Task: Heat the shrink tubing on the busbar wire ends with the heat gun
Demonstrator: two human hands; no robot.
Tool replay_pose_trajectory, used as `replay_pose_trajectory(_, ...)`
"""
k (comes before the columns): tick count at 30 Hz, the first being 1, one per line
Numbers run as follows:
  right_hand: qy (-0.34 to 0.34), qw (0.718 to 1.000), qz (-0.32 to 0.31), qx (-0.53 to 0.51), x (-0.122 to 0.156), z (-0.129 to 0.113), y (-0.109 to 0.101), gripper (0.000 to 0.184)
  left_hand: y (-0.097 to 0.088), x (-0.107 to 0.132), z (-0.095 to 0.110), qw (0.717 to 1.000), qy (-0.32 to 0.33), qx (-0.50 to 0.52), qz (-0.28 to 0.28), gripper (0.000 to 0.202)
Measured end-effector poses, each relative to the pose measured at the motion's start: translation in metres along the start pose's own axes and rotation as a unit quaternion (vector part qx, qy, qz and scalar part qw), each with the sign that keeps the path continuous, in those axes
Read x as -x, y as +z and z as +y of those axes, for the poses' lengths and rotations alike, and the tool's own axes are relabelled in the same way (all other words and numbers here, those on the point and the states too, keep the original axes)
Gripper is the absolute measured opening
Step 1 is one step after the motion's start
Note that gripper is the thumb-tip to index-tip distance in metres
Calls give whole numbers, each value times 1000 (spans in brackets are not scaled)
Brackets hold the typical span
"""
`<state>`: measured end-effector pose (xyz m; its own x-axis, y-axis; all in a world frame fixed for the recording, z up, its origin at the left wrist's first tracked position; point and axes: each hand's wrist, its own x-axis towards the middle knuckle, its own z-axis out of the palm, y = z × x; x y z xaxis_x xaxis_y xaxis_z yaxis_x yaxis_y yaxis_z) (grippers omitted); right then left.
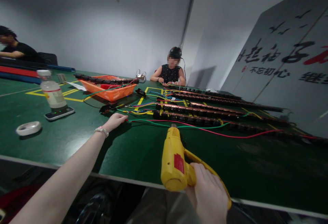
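My right hand (pixel 208 193) grips the handle of a yellow heat gun (pixel 175 160) over the near table edge, its nozzle pointing away toward the wires. My left hand (pixel 115 120) reaches out across the green table (pixel 77 138), fingers closed at the end of a red wire (pixel 217 133) that runs right beside a green wire (pixel 164 124). Just beyond lie several long black power strips with copper bars (pixel 205 109).
An orange tray (pixel 110 92) holding strips sits mid-table. A plastic bottle (pixel 52 92) stands on a phone (pixel 58 113), with a tape roll (pixel 28 128) at left. One person sits at the far side, another at far left. A lettered board (pixel 287 63) leans at right.
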<state>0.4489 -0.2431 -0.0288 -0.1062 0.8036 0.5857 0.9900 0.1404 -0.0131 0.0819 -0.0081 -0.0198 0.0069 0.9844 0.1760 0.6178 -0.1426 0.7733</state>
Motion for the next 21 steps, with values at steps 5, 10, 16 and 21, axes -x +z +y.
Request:
replay_pose_trajectory(5,-7,1000,-16,-1,-2,-11,1,37,2,-3,-5,1000,-2,0,-4,52)
replay_pose_trajectory(10,-30,999,3,-21,-10,-37,8,42,3,-5,-8,1000,8,-10,-18,51)
replay_pose_trajectory(16,-30,999,13,-43,-22,-86,18,45,5,-8,-12,999,4,-40,-15,53)
replay_pose_trajectory(21,-23,998,9,-54,-28,-122,18,51,6,-7,-9,997,15,-70,-23,52)
